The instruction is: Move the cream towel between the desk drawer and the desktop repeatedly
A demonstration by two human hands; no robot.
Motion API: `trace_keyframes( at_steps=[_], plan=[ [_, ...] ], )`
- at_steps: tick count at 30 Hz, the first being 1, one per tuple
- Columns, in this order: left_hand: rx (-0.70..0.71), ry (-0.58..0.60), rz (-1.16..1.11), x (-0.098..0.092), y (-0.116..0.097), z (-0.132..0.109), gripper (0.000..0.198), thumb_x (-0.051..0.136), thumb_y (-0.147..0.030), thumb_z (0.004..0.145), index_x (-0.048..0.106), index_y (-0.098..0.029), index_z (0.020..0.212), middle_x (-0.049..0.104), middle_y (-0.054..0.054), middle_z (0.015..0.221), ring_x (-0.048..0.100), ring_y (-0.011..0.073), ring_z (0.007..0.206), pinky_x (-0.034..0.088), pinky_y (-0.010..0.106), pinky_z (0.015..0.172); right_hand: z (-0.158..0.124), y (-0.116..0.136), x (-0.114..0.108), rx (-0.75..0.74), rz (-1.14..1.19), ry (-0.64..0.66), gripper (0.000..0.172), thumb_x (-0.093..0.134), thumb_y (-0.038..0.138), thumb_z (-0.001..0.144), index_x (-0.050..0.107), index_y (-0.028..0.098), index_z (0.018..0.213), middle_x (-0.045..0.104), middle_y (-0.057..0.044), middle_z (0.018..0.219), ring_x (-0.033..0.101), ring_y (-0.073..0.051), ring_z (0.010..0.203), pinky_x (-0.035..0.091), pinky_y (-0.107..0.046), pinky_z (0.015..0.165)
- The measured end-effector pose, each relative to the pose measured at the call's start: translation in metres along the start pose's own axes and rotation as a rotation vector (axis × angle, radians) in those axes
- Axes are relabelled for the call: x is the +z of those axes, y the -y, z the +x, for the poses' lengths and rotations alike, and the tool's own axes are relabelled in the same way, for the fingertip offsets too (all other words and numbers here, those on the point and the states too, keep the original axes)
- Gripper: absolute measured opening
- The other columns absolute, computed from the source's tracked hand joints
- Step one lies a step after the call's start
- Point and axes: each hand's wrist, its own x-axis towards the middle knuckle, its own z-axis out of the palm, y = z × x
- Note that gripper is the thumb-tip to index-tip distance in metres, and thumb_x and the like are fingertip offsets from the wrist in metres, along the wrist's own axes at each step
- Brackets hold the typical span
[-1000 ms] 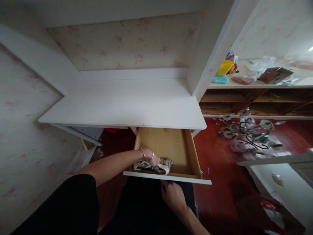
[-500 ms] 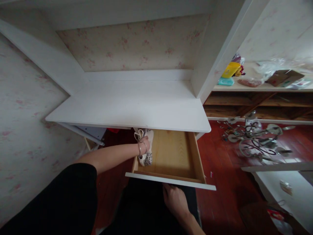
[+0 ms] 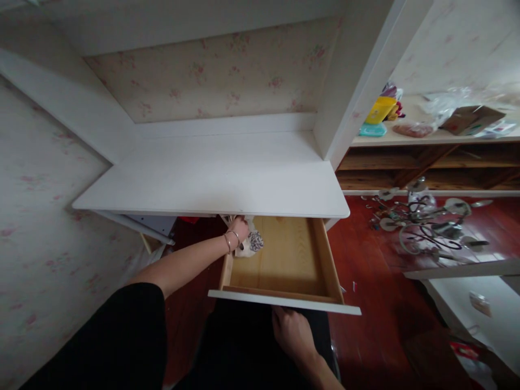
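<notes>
A shallow wooden drawer (image 3: 292,260) with a white front is pulled out from under the white desk (image 3: 219,173). Inside its left part, my left hand (image 3: 240,228) is closed on a cream cloth (image 3: 254,242) with a dark print. The cloth is crumpled, and part of it lies on the drawer bottom beside the left wall. Two thin bangles circle that wrist. At the drawer front, my right hand (image 3: 293,331) is closed with its fingertips tucked beneath the white edge; whether a knob is there is hidden.
Right of the desk, a low shelf unit (image 3: 377,158) bears a yellow container (image 3: 381,110), a cardboard box (image 3: 471,119) and plastic bags. A chandelier (image 3: 441,222) lies on the red wood floor (image 3: 369,281). White furniture (image 3: 459,309) stands at the lower right.
My left hand has moved deeper into the drawer, taking the cloth with it, away from the front edge. My right hand stays at the drawer front. The view has shifted slightly.
</notes>
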Motion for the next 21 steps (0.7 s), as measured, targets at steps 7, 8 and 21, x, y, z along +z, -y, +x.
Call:
trace_keyframes(
  at_steps=[7,8,21],
  plan=[
    [0.112,-0.092,0.281,-0.007,0.014,-0.05,0.025,0.047,-0.011,0.087,0.071,-0.014,0.094,0.065,0.016,0.11,0.04,0.0282,0.129,0.017,0.047,0.112,0.0,0.0,0.0,-0.007,0.001,0.006,0.028,0.044,0.016,0.092,0.066,0.021,0.108,0.073,-0.007,0.09,0.07,-0.023,0.075,0.045,-0.026,0.06],
    [0.144,-0.121,0.31,-0.006,0.015,-0.058,0.025,0.046,-0.013,0.089,0.071,-0.014,0.096,0.065,0.015,0.111,0.04,0.0276,0.129,0.018,0.047,0.112,0.0,0.0,0.0,-0.005,-0.003,0.006,0.028,0.044,0.016,0.092,0.066,0.021,0.108,0.073,-0.007,0.09,0.07,-0.023,0.075,0.044,-0.026,0.06],
    [0.063,-0.342,0.28,0.002,0.023,-0.04,0.038,0.051,-0.009,0.081,0.06,-0.014,0.117,0.052,0.015,0.132,0.048,0.0252,0.122,0.035,0.039,0.107,-0.002,0.002,0.002,-0.004,-0.02,-0.011,0.029,0.043,0.015,0.092,0.065,0.022,0.11,0.073,-0.006,0.09,0.07,-0.021,0.075,0.044,-0.025,0.06]
  ],
)
